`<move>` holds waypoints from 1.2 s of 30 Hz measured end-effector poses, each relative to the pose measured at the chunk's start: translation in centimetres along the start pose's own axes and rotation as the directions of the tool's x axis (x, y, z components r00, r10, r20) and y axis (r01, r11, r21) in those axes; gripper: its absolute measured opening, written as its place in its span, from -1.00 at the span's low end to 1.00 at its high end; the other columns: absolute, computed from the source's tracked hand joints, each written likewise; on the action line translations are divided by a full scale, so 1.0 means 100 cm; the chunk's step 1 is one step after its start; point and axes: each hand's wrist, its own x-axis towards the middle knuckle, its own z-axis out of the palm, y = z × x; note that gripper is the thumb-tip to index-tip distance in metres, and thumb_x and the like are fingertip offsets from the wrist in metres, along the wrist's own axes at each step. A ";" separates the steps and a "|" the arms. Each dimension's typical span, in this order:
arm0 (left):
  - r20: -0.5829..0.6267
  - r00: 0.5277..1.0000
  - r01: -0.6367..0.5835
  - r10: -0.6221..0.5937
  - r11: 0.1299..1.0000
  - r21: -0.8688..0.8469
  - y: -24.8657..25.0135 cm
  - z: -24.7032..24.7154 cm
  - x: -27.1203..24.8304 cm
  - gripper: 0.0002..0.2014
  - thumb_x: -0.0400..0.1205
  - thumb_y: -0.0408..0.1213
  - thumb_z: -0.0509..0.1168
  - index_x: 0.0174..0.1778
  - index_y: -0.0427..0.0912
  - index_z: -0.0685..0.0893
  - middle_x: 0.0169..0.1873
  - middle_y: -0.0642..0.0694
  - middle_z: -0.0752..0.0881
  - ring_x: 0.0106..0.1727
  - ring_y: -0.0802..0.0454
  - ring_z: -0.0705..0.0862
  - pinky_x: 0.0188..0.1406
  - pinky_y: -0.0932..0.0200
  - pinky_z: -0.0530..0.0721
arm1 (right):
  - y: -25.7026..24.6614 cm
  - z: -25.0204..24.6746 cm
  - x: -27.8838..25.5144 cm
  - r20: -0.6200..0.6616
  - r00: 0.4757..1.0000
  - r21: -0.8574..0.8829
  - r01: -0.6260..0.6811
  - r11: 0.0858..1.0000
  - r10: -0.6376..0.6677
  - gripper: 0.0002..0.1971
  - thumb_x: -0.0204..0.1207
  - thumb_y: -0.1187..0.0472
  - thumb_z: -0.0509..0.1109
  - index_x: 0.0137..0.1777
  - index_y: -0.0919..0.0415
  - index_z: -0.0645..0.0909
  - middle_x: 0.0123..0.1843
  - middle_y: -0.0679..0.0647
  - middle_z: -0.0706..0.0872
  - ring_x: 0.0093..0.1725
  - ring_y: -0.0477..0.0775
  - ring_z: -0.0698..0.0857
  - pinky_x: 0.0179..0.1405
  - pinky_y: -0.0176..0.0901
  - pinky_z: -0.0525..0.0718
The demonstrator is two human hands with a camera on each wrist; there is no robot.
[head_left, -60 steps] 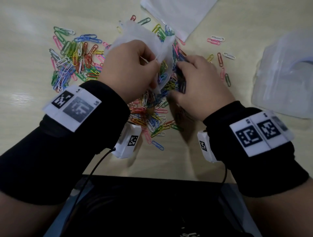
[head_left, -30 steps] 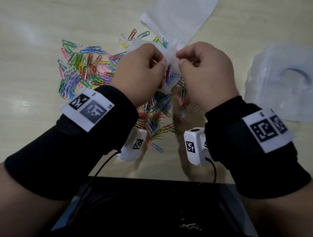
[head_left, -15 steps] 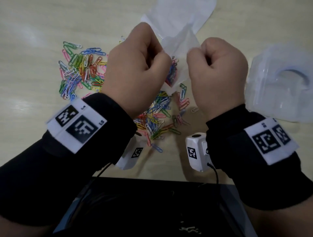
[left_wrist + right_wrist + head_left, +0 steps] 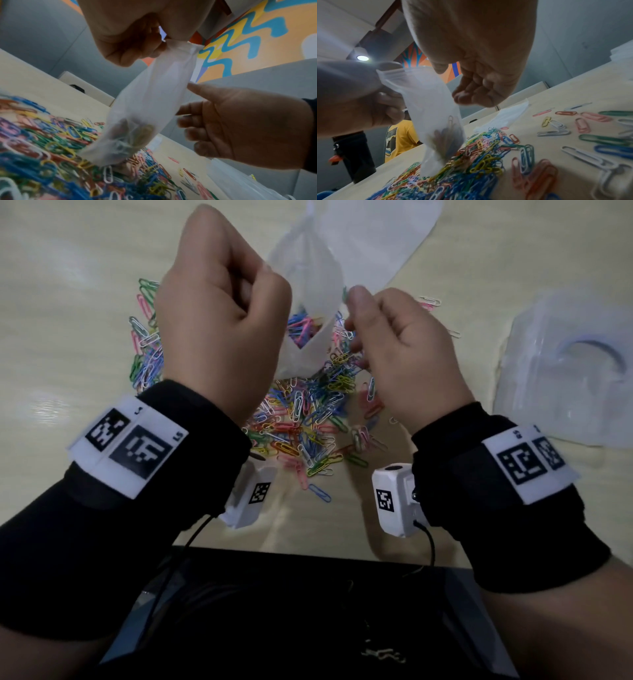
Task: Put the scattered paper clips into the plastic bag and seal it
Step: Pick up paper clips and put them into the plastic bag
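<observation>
Head view: at the centre of the frame, the left hand (image 4: 219, 313) pinches the top edge of a small translucent plastic bag (image 4: 310, 302), which hangs above a bright heap of scattered paper clips (image 4: 308, 419) on the pale bench (image 4: 61, 302). The right hand (image 4: 404, 354) hovers just beside the bag, fingers loosely curled and holding nothing visible. A clear plastic package (image 4: 568, 364) lies at the right edge, a white sheet (image 4: 380, 237) at the top.

Left wrist view: the left hand (image 4: 137, 33), upper centre, grips the plastic bag (image 4: 154, 101) at its mouth; a few clips sit in its bottom, which hangs at the heap (image 4: 51, 155). The right hand (image 4: 240, 128) is spread at the right, close beside the bag.

Right wrist view: the plastic bag (image 4: 429, 105) hangs at centre left, the right hand (image 4: 479, 67) empty above it.

Filling has barely begun; the next move likely calls for gathering another pinch of clips while the mouth is held wide.
</observation>
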 end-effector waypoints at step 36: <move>0.317 0.917 0.242 -0.242 0.969 0.041 -0.037 0.030 -0.012 -0.84 0.51 -0.17 0.26 -0.37 0.05 0.44 -0.47 -0.05 0.65 -0.35 -0.11 0.70 -0.27 -0.10 0.68 | 0.036 -0.002 0.020 -0.118 0.989 -0.194 -0.106 0.975 0.084 -0.87 0.35 0.09 0.51 -0.10 -0.01 0.80 -0.22 -0.20 0.76 -0.09 -0.19 0.73 0.08 -0.22 0.68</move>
